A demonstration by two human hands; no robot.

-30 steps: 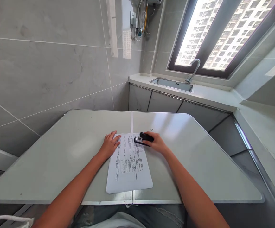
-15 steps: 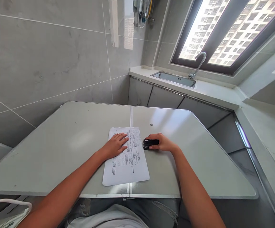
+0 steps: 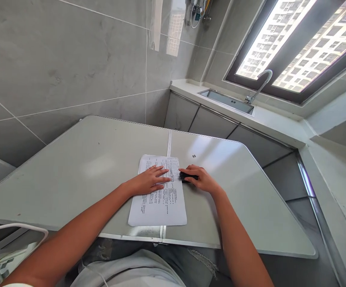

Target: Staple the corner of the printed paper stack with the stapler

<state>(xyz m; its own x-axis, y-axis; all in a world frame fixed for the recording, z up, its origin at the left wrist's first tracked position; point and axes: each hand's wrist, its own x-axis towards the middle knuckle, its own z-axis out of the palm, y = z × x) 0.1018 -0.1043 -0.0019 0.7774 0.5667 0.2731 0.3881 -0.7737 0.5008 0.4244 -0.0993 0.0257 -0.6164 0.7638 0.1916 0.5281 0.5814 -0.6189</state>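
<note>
Printed paper lies flat on the folding table, across its centre seam. My left hand rests on the sheet with its fingers spread, pressing its upper half. At the paper's right edge is a black stapler, lying on the tabletop. My right hand is wrapped about the stapler, thumb on the near side and fingers over the far side and top. The stapler's front end meets the sheet's edge; whether paper is inside its jaw I cannot tell.
Two tiny dark pieces, perhaps staples, lie on the table beyond my right hand. A counter with a sink and faucet stands behind, under a window. A white curved rail is at the lower left.
My left hand has slid right over the paper with its fingers spread wider. My right hand has moved its fingers over the stapler's top, and the stapler now touches the edge. The view has tilted.
</note>
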